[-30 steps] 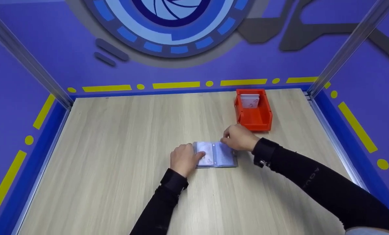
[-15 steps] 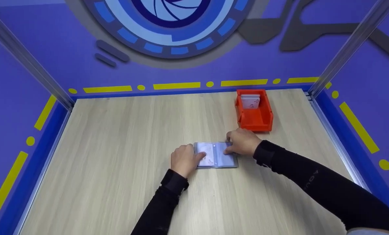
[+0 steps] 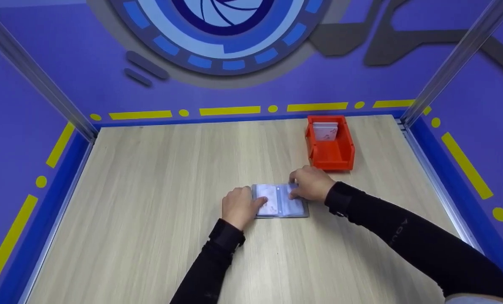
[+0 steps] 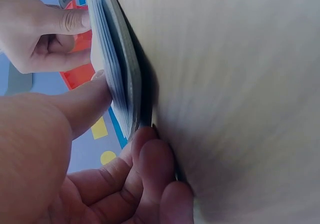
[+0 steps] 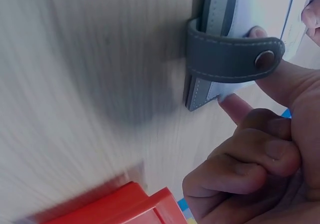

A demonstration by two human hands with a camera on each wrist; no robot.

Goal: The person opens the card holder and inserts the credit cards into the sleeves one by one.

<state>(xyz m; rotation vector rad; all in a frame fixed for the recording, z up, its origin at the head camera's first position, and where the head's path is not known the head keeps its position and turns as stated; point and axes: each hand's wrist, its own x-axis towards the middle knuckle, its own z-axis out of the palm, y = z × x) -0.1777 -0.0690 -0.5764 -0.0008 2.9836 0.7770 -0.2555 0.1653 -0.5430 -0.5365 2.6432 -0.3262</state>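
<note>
A small grey card holder (image 3: 279,212) with clear sleeve pages lies open on the table, a pale card with a pinkish print (image 3: 268,204) in its left page. My left hand (image 3: 238,207) grips the left edge, thumb on the page; in the left wrist view the fingers (image 4: 155,164) curl by the cover's edge. At the upper right corner, my right hand (image 3: 314,184) pinches the right-hand page between thumb and index finger, the other fingers curled. In the right wrist view, a snap strap (image 5: 225,56) sticks up from the cover near the thumb.
An orange-red bin (image 3: 331,157) stands at the back right, close beyond my right hand, with several pale cards (image 3: 325,131) upright in its rear. Blue printed walls (image 3: 234,95) border the wooden table (image 3: 163,177) at the back and sides.
My right hand has shifted slightly, its thumb coming down onto the right page from the top edge. That page looks paler and more hazy now. My left hand has kept its hold.
</note>
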